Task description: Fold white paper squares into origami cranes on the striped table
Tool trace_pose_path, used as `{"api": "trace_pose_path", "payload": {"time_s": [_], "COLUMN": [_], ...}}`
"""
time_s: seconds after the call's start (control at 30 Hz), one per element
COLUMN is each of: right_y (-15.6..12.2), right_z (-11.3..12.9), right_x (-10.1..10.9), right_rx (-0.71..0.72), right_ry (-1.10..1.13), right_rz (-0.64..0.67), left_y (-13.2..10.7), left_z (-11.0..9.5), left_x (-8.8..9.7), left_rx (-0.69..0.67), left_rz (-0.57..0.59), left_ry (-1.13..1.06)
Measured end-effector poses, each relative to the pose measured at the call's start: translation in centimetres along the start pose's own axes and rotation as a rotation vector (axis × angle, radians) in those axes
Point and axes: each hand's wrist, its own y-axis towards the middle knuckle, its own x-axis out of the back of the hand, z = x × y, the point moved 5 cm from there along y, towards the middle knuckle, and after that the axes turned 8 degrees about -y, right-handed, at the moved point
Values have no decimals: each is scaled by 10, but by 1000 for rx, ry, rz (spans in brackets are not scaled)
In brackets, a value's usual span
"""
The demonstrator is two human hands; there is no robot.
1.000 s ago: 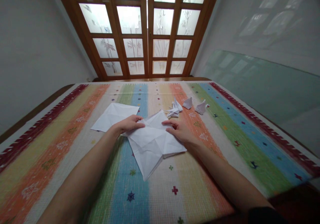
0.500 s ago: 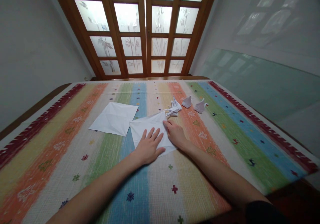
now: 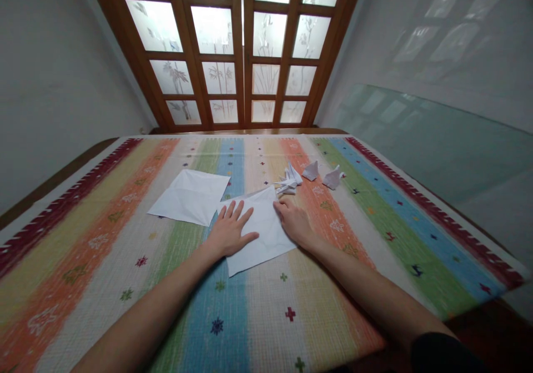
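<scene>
We should press evenly across the folded sheet, left hand at nine o'clock, fingers apart, right hand at three, its fingers' grip unclear.

From one head-worn camera, the tabletop is viewed forward and down, with the hands seen fairly near, just below mid-frame, and wooden doors faced beyond.
</scene>
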Motion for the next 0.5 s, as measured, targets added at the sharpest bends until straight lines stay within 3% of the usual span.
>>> {"api": "trace_pose_path", "payload": {"time_s": [0.17,0.3,0.4,0.5], "right_y": [2,6,6,5], "right_z": [-4,-12,-19,-18], "right_x": [-4,-5,0,7], "right_rx": [-24,41,121,173], "right_ry": [85,403,712,905], "right_rz": [-31,-193,-321,-347], "left_y": [7,6,8,14], "left_z": [15,12,6,9], "left_x": [5,9,23,44], "left_rx": [58,52,-5,15], "left_rz": [-8,-50,-198,-358], "left_ry": [47,53,-8,-224]}}
